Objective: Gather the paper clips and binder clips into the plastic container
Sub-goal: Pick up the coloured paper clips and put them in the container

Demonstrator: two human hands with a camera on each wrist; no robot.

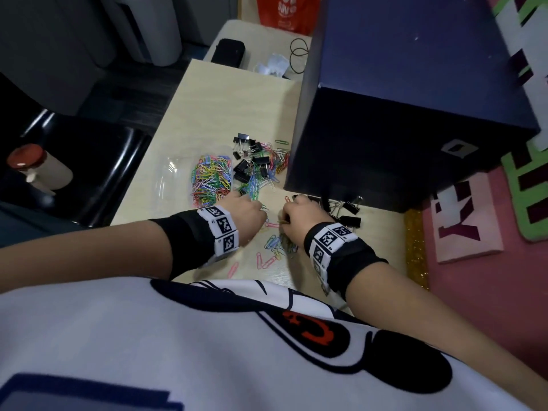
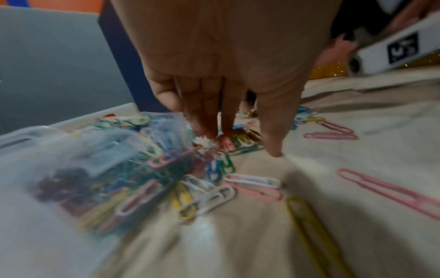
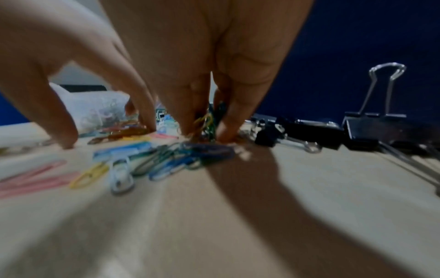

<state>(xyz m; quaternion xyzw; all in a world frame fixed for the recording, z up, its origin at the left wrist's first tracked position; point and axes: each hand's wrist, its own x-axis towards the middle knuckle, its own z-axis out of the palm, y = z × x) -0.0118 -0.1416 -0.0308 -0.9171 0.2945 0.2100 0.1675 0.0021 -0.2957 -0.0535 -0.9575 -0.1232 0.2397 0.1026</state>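
Already the plastic container [image 1: 178, 176] holds coloured paper clips [image 1: 211, 179]; right hand [image 1: 302, 218] pinches several, left hand [image 1: 247, 216] spread.

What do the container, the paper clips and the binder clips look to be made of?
Container: clear thin plastic, glossy; the clips show through its wall.
Paper clips: probably wire with a coloured coating, in pink, blue, green, yellow and white.
Binder clips: likely metal, matte black bodies with bare, shiny silver wire handles.

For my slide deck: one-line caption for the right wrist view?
Right hand pinching coloured paper clips off the table, black binder clips beside it.
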